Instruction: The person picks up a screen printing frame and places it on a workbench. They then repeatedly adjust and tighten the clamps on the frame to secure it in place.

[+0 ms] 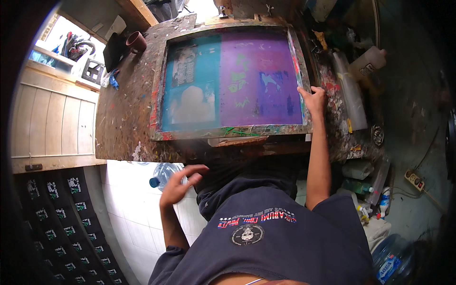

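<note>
A wooden-framed printing screen (228, 129) lies on the paint-stained workbench in front of me. Its mesh is teal on the left half and purple on the right, with pale and greenish stencil shapes. My right hand (314, 99) grips the frame's right side near its front corner, thumb on the inner edge. Some fingers are partly hidden. My left hand (183, 184) hovers in front of the bench, away from the screen, slightly blurred. Its fingers point right with the thumb apart, and I see nothing in it. Clamps (222, 12) stand behind the frame's back edge.
A brown mug (136, 42) stands at the bench's back left. On the right lie a plastic bottle (373, 61) and a clear plastic roll (349, 90). Below are a large water bottle (164, 175) and a power strip (414, 181). Dark printed sheets (64, 223) hang at lower left.
</note>
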The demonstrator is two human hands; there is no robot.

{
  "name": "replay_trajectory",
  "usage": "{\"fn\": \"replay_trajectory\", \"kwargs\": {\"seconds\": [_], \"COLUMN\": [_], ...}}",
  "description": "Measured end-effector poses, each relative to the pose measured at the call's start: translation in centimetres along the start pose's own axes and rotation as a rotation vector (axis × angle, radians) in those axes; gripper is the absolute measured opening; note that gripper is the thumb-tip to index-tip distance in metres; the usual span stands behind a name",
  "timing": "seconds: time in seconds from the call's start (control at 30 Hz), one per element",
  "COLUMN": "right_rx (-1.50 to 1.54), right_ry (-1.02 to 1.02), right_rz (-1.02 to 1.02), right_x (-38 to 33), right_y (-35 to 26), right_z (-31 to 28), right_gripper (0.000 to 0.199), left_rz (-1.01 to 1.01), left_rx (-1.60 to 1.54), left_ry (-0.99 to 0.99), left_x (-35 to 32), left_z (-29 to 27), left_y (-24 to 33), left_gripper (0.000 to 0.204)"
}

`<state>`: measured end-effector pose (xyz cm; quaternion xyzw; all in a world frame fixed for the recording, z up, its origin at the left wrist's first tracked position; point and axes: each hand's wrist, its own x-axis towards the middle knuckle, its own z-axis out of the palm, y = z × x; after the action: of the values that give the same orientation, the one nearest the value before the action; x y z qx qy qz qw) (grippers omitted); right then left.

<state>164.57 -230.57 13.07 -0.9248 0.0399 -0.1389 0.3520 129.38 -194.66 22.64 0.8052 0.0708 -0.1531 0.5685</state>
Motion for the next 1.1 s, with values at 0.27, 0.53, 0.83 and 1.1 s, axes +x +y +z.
{"fn": "replay_trajectory", "kwargs": {"seconds": [0.27, 0.53, 0.83, 1.1], "right_rx": [0.102, 0.170, -0.053, -0.024], "right_ry": [0.002, -0.071, -0.050, 0.030], "right_rz": [0.049, 0.043, -0.150, -0.214], "right_x": [0.2, 0.2, -1.0, -1.2], "right_y": [0.9, 1.7, -2.1, -3.4], "right_z": [1.0, 1.1, -1.5, -1.7], "right_gripper": [0.073, 0.055, 0.046, 0.036], "left_rz": [-0.001, 0.038, 0.126, 0.032], "left_rx": [0.445, 0.094, 0.189, -0.114], "left_ry": [1.087, 0.905, 0.860, 0.971], "left_x": [8.1, 10.6, 10.5, 10.7], "left_z": [-9.0, -11.5, -11.4, -10.3], "left_y": [-5.3, -9.8, -9.0, -10.4], "left_gripper": [0.048, 0.064, 0.054, 0.053]}}
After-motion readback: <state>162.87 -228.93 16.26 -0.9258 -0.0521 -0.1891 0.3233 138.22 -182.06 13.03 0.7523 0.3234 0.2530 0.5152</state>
